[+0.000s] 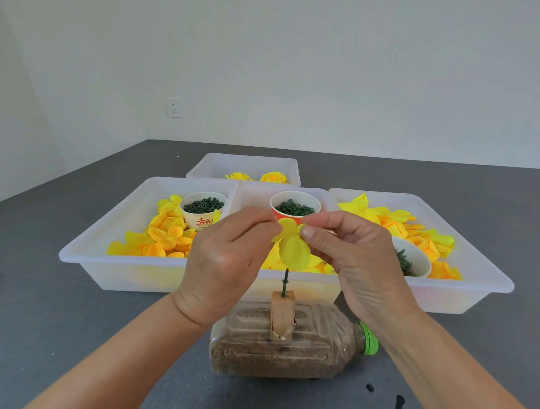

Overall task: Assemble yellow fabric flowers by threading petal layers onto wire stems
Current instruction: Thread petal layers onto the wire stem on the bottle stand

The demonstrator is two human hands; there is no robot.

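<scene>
A yellow petal layer (pixel 292 247) is pinched from both sides, left hand (pixel 227 264) and right hand (pixel 357 256) fingers clamped on its edges. It's held right above the green wire stem (pixel 285 283), which is stuck upright in a tan block (pixel 282 313) on a plastic bottle (pixel 288 348) lying on its side.

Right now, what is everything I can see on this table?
Petal layer: one, yellow, pinched above the stem.
Wire stem: one, green, upright in a tan block.
Bottle: one, clear with green cap, lying under the block.
Trays: four, white, behind the bottle, holding yellow petals and flowers.
Cups: three, holding dark green parts, in the trays.
Wall socket: one, white.
Left hand, right hand: pinching the petal layer.
</scene>
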